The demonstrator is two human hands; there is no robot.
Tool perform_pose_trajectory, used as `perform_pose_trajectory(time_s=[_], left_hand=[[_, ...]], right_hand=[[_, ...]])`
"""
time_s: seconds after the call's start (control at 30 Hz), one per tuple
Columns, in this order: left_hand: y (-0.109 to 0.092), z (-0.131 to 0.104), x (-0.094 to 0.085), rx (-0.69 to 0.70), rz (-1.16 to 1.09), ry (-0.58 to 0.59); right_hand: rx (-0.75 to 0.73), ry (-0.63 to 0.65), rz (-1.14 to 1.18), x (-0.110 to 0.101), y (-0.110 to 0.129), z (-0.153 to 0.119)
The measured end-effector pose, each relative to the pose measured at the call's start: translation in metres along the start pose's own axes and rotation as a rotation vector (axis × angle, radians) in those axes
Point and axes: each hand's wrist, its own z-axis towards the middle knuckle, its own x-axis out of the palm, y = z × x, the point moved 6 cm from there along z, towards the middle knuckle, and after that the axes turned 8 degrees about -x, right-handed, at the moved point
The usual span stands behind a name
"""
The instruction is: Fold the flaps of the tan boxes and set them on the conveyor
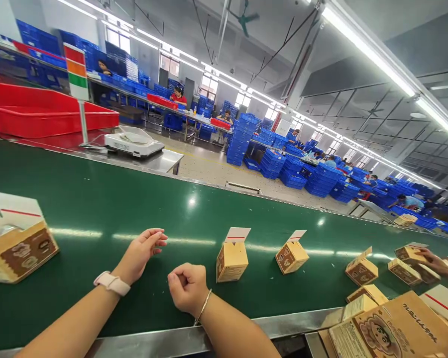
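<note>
My left hand [141, 254], with a pale watch band on its wrist, hovers over the green conveyor belt [142, 199]. Its fingers are loosely bent and apart, with nothing in them. Beside it my right hand [189, 289] is curled into a fist, and no object shows in it. Just right of that fist a small tan and brown box [232, 263] stands with its white-lined flap up. Another such box [291, 257] is farther right. At the far left a larger-looking box [28, 251] has its flap raised, apart from my hands.
A co-worker's hand [433, 261] touches a box at the right among several more. A big printed carton [403, 328] fills the lower right corner. Beyond the belt are a white scale [134, 141], a red tray [41, 117] and stacked blue crates [242, 136].
</note>
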Motion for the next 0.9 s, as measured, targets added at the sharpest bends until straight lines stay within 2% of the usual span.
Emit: perform_pose_trajectory(time_s=[0.13, 0.33, 0.63, 0.73, 0.9], left_hand=[[-0.002, 0.000, -0.001, 0.004, 0.010, -0.007], [-0.004, 0.003, -0.006, -0.008, -0.007, -0.028], [-0.008, 0.002, -0.007, 0.019, 0.053, -0.045], [-0.009, 0.001, -0.008, 0.031, 0.091, -0.046], [-0.011, 0.001, -0.008, 0.053, 0.117, -0.056]], right_hand=[[-0.034, -0.011, -0.043, -0.005, 0.008, 0.006], [-0.170, -0.105, -0.202, -0.010, 0.019, 0.016], [-0.182, -0.200, -0.221, -0.017, 0.020, 0.022], [-0.164, -0.196, -0.181, -0.018, 0.018, 0.021], [-0.160, -0.111, -0.136, -0.012, 0.019, 0.021]])
